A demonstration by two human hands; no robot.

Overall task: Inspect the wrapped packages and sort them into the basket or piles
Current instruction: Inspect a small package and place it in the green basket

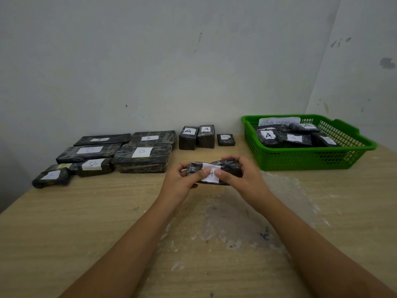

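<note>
A person stands at a wooden counter (86, 222), both hands raised just above it, holding one dark wrapped package (214, 172) between them. The left hand (180, 181) grips the package's left end and the right hand (240, 177) its right end — fingers (234, 160) curled over the far side, thumbs pressed on the white label (211, 174), which seems to read "A".

To the right sits a green basket (311, 160) with a paper sign (279, 121) reading "ABNormal", already holding several packages. Along the wall to the left lie flat packages marked "A" and "B" (141, 157), and in the middle three small ones (206, 136).

To inspect well, the hands would probably turn the package slowly, checking every face of the wrap for tears or loose film, and slide the thumbs off the label so the letter can be read in full — a sound one likely joins its matching pile, a faulty one the basket.
</note>
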